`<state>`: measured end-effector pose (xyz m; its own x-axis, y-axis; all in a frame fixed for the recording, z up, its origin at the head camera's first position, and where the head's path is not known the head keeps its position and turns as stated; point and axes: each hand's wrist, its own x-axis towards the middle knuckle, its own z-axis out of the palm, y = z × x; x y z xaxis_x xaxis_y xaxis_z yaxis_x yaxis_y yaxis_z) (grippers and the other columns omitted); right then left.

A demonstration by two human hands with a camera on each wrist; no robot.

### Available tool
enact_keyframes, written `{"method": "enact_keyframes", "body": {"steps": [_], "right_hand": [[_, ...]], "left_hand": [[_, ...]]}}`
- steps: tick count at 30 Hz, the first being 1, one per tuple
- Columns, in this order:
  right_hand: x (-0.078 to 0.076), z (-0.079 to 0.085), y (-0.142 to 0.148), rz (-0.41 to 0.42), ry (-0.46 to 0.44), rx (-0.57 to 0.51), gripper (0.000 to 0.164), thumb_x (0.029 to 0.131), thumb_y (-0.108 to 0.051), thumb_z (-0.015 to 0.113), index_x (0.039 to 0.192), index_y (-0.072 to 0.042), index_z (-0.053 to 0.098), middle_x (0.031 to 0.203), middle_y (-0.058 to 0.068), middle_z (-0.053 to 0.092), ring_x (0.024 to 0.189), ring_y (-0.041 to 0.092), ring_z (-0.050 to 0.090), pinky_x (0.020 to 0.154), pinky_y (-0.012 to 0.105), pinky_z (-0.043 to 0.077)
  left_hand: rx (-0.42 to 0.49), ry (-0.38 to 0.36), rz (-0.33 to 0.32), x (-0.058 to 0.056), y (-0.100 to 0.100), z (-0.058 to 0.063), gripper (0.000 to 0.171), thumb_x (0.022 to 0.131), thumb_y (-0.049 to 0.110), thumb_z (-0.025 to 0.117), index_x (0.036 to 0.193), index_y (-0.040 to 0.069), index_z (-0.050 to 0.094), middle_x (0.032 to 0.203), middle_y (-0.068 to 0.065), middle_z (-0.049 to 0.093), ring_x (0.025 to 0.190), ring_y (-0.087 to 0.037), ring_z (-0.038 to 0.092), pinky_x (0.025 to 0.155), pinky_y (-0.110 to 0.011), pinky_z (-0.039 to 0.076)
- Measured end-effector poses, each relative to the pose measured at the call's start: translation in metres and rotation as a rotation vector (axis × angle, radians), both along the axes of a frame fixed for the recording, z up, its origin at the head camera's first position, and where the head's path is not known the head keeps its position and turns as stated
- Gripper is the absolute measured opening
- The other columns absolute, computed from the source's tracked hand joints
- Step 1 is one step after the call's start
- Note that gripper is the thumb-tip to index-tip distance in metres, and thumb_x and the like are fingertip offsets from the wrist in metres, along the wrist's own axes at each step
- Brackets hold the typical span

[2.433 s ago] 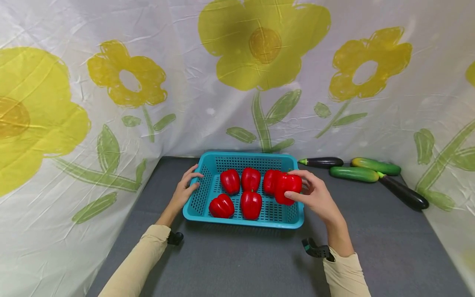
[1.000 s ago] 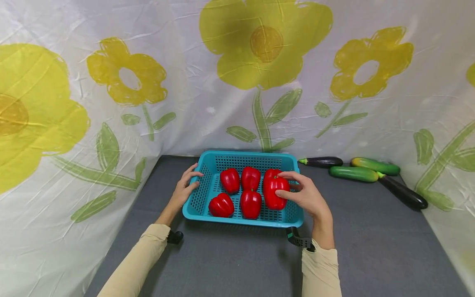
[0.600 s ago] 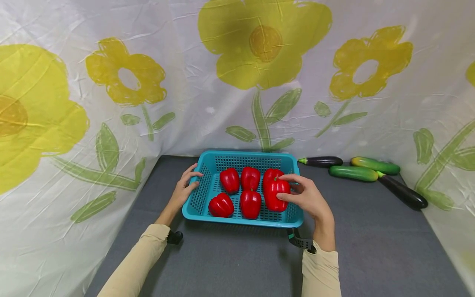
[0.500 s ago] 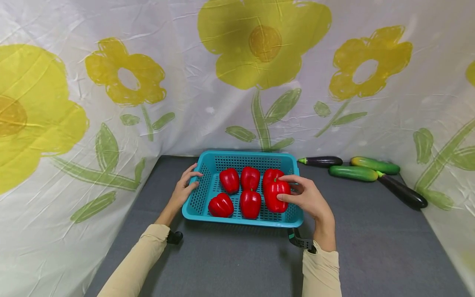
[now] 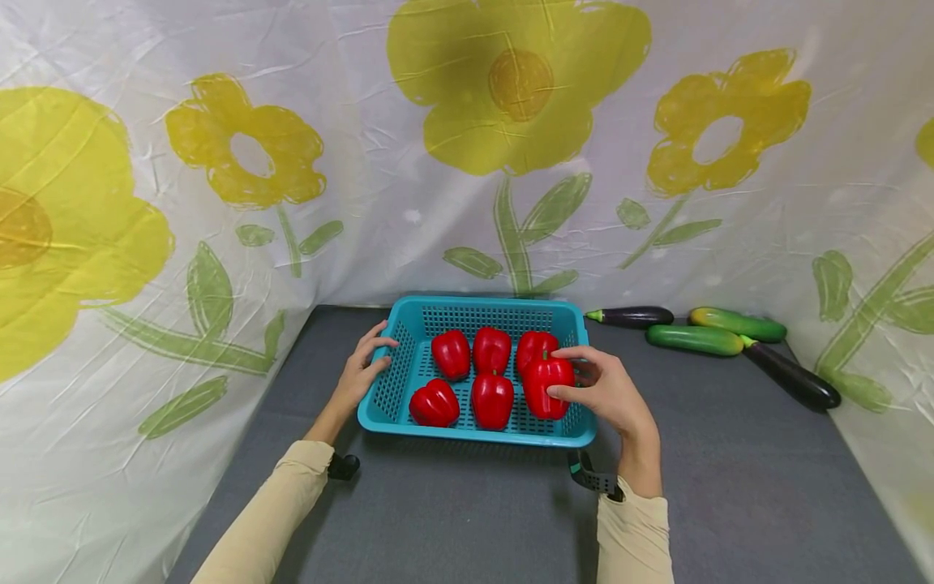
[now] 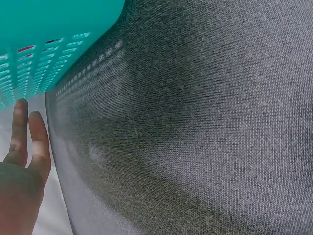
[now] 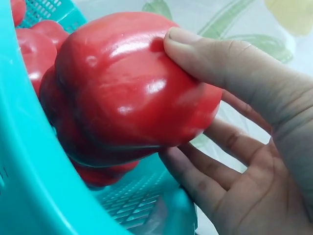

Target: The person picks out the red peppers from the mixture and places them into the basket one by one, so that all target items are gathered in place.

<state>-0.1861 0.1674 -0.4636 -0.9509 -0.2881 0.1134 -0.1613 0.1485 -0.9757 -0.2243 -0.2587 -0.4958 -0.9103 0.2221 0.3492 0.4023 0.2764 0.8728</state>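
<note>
A red bell pepper (image 5: pixel 547 388) is pinched in my right hand (image 5: pixel 611 393) over the right part of a blue-green plastic basket (image 5: pixel 467 436). In the right wrist view the thumb presses one side of the bell pepper (image 7: pixel 132 93), and the fingertips support it from below. Several other red bell peppers, one of them at the front middle (image 5: pixel 492 401), lie in the basket. The held one partly covers the back right pepper (image 5: pixel 535 345). My left hand (image 5: pixel 357 375) rests at the basket's left rim. Two of its fingers (image 6: pixel 39 137) show straight beside the outer wall in the left wrist view.
To the right of the basket lie an eggplant (image 5: pixel 635 317), a green zucchini (image 5: pixel 693 341), another zucchini (image 5: pixel 744 324) and a second eggplant (image 5: pixel 791 377). A grey cloth covers the table (image 5: pixel 467 511). Behind stands a white curtain with yellow flowers (image 5: pixel 409 235).
My right hand has brought the held bell pepper left and toward the front from the basket's right side, then shifted slightly right and frontward. The left hand and basket have stayed in place.
</note>
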Motion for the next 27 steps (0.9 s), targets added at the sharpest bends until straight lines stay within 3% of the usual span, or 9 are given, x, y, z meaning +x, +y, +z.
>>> {"method": "enact_keyframes", "body": {"steps": [7, 20, 27], "right_hand": [[0.0004, -0.0019, 0.0025, 0.002, 0.027, 0.024, 0.051, 0.083, -0.009, 0.084, 0.13, -0.001, 0.065, 0.131, 0.013, 0.061, 0.115, 0.036, 0.057, 0.09, 0.046, 0.053], [0.0008, -0.0019, 0.0024, 0.022, 0.018, 0.033, 0.051, 0.083, -0.006, 0.084, 0.129, 0.003, 0.064, 0.129, 0.018, 0.061, 0.11, 0.039, 0.06, 0.083, 0.042, 0.056], [0.0008, -0.002, 0.0009, 0.0, 0.067, 0.074, 0.041, 0.084, -0.007, 0.084, 0.121, 0.0, 0.07, 0.124, 0.017, 0.064, 0.11, 0.036, 0.06, 0.091, 0.048, 0.052]], "left_hand": [[-0.002, -0.004, 0.007, 0.0003, 0.0009, 0.0002, 0.023, 0.097, -0.014, 0.048, 0.119, -0.02, 0.055, 0.157, -0.035, 0.024, 0.142, -0.054, 0.02, 0.106, -0.071, 0.023], [0.024, 0.01, -0.008, 0.0, -0.0001, -0.0016, 0.023, 0.097, -0.015, 0.048, 0.118, -0.022, 0.053, 0.158, -0.034, 0.023, 0.143, -0.055, 0.018, 0.103, -0.069, 0.026], [0.012, -0.007, -0.001, -0.0001, -0.0002, -0.0012, 0.024, 0.098, -0.014, 0.047, 0.12, -0.022, 0.053, 0.158, -0.033, 0.022, 0.143, -0.054, 0.019, 0.104, -0.069, 0.026]]}}
